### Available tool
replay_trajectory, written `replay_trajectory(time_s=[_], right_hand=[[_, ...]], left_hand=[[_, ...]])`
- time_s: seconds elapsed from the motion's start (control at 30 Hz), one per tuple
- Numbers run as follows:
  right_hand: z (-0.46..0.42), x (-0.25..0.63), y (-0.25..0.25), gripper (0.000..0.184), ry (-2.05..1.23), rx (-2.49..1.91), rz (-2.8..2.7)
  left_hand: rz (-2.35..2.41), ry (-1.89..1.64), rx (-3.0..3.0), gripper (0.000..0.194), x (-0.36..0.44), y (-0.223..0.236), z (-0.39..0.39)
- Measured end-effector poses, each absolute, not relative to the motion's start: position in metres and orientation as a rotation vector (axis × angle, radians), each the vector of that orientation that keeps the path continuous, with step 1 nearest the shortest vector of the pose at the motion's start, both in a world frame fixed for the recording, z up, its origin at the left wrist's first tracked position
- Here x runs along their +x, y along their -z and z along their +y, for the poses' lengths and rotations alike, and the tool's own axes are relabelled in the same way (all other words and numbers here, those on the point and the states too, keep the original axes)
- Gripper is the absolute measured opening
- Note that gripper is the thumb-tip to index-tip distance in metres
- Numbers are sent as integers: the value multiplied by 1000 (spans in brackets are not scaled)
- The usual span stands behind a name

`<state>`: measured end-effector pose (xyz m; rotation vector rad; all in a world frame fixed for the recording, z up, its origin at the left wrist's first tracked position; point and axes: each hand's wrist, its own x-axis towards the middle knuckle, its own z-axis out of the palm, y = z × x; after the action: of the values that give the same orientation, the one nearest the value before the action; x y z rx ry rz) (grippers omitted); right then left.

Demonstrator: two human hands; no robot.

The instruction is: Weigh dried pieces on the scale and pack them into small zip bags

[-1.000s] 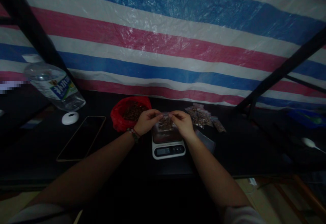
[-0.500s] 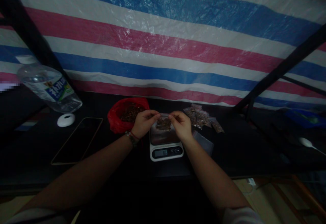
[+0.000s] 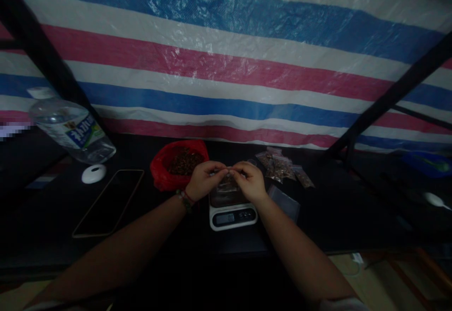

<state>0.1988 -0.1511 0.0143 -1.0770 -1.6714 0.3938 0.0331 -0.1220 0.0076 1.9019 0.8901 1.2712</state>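
Observation:
My left hand and my right hand meet over a small white kitchen scale at the middle of the dark table. Both pinch the top edge of a small clear bag with brown bits in it, and their fingertips nearly touch. The bag hangs just above the scale's platform. A red plastic bag full of the same brown bits lies open right behind my left hand.
Several filled small bags lie right of the scale, with empty clear bags nearer me. A phone, a white round object and a water bottle sit on the left. A striped tarp hangs behind.
My two hands have drawn closer together along the top of the small bag, so the bag is now mostly hidden between them. The view shifted slightly.

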Motion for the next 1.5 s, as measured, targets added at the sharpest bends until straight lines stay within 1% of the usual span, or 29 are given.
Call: replay_trajectory(time_s=[0.2, 0.4, 0.67, 0.8, 0.87, 0.93, 1.03, 1.1, 1.2, 1.3, 1.4, 1.5], right_hand=[[-149, 201, -15, 7, -442, -1046, -1663], [-137, 211, -7, 8, -484, -1044, -1541], [-140, 211, -6, 22, -471, -1044, -1494], [-143, 208, -5, 22, -619, -1033, -1566], [-142, 210, -6, 23, -674, -1076, -1629], [-138, 217, -8, 20, -671, -1116, -1600], [-129, 244, -13, 26, -515, -1205, -1344], [-122, 273, -14, 37, -332, -1312, -1175], [-114, 316, -12, 50, -126, -1666, -1065], [-111, 338, -8, 49, 62, -1948, -1166], [-110, 331, -3, 44, 91, -1863, -1357], [-109, 308, 3, 49, -70, -1719, -1648]], left_hand=[[870, -1270, 1950, 19, 30, -9, -119], [901, -1309, 1885, 17, 27, -5, -109], [964, -1311, 1742, 14, 25, -7, -107], [1008, -1319, 1664, 15, 25, -7, -108], [994, -1320, 1708, 17, 23, -7, -108], [954, -1330, 1826, 21, 18, -7, -105], [999, -1323, 2120, 28, 1, -12, -94], [1200, -1188, 2356, 31, -14, -17, -83], [1596, -814, 2513, 41, -34, -25, -66], [1775, -486, 2526, 41, -46, -28, -54], [1790, -335, 2527, 36, -51, -28, -50], [1799, -297, 2519, 35, -52, -25, -49]])
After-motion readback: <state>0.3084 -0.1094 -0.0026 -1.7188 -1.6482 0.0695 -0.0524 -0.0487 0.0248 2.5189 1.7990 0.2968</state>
